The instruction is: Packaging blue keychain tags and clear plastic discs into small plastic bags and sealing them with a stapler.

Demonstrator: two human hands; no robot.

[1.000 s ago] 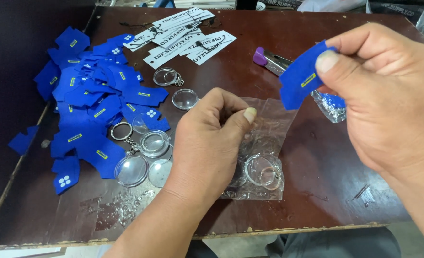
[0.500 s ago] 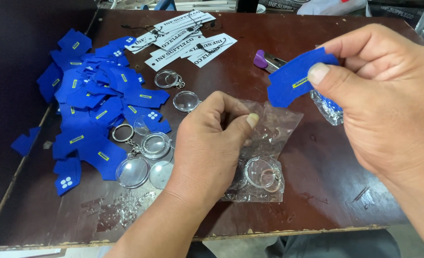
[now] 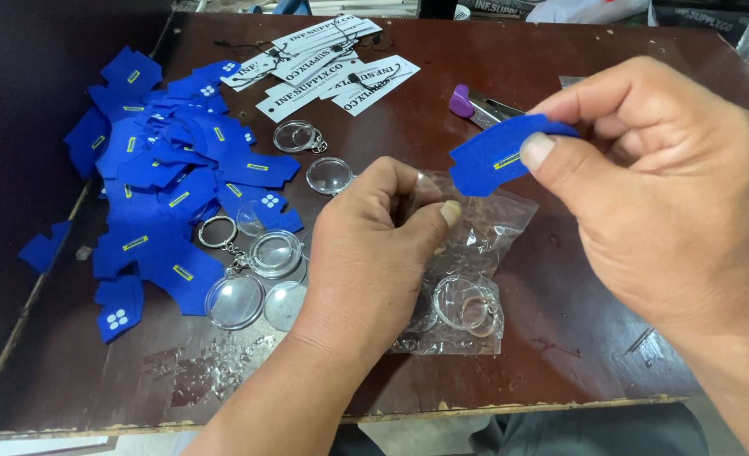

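My right hand (image 3: pixel 661 203) pinches a small blue felt piece (image 3: pixel 497 156) with a yellow mark, held above the table. My left hand (image 3: pixel 370 253) rests on the dark wooden table (image 3: pixel 509 76) with its fingers pinched on the mouth of a clear plastic bag (image 3: pixel 475 253). The bag lies flat and holds a clear round keychain dome with a metal ring (image 3: pixel 465 306). The blue piece hovers just above the bag's upper edge.
A heap of blue felt pieces (image 3: pixel 172 177) covers the left of the table. Clear round keychain domes (image 3: pixel 252 279) with rings lie beside it. White printed paper tags (image 3: pixel 332 63) with strings sit at the back. A purple-handled tool (image 3: pixel 475 105) lies behind my right hand.
My right hand has brought the blue piece leftward and lower, closer to the bag. My left hand has stayed pinched on the bag.
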